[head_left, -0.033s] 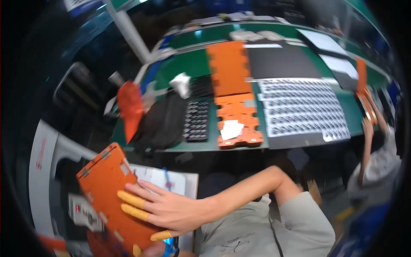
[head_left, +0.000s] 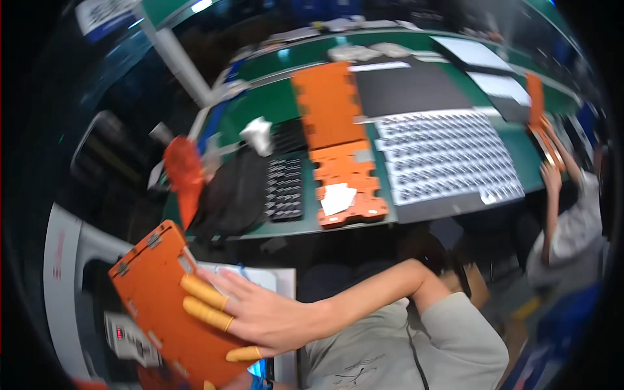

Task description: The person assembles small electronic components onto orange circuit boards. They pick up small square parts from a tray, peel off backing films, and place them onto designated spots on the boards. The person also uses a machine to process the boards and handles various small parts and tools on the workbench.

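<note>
An orange flat case (head_left: 146, 286) with metal hinge pieces near its upper edge is tilted in front of me at lower left. My right hand (head_left: 270, 318) reaches across my body and lies on its face, fingers stretched out and yellow finger cots on several of them. At the lower edge, my left hand (head_left: 239, 382), by a blue wristband, is mostly cut off; a cot-covered fingertip rests at the case's lower end, its other fingers hidden. Behind the case are a device with a red display (head_left: 130, 339) and a white board (head_left: 286, 286).
On the green bench (head_left: 260, 104) lie an open orange case (head_left: 331, 117) with white paper, a black parts tray (head_left: 285, 190), a large white tray of parts (head_left: 448, 156), a black bag (head_left: 237, 192) and a red bag (head_left: 184, 172). A co-worker's hands (head_left: 551, 172) hold an orange case at right.
The view has shifted slightly, so the bench things sit farther left. My right hand stays on the orange case, its fingers nearly unmoved; less of my left hand shows.
</note>
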A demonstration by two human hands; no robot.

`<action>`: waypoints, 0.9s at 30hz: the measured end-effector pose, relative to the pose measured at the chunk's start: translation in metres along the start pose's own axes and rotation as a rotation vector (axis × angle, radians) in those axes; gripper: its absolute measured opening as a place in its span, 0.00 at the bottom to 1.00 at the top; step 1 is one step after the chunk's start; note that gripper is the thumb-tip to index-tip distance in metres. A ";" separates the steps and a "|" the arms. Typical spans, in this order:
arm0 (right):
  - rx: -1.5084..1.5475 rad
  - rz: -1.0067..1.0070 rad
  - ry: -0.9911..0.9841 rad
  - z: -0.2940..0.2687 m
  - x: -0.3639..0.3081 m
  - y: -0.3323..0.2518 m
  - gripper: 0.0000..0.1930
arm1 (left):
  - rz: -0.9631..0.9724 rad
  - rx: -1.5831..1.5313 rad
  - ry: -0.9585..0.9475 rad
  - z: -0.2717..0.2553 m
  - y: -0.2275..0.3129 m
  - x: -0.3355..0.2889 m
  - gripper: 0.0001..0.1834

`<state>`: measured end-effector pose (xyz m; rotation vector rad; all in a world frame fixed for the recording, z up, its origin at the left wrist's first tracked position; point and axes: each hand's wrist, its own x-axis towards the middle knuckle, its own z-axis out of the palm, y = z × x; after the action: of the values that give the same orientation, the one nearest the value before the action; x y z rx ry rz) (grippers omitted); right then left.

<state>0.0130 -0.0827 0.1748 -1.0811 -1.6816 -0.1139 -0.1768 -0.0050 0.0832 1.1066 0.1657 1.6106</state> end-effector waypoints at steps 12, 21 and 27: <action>0.592 0.881 1.226 -0.028 -0.227 -0.117 0.43 | -0.920 -0.344 -1.103 0.096 -0.095 -0.077 0.33; 0.203 0.824 2.118 0.035 -0.333 -0.178 0.29 | -1.294 -0.104 -2.154 0.117 -0.142 -0.179 0.31; -0.619 1.065 2.137 0.029 -0.473 -0.176 0.27 | -1.254 0.184 -2.142 0.085 -0.175 -0.191 0.32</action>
<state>-0.1275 -0.4489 -0.1439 -1.1889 0.9094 -0.7561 -0.0054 -0.1343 -0.0851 1.7008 -0.3810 -1.0363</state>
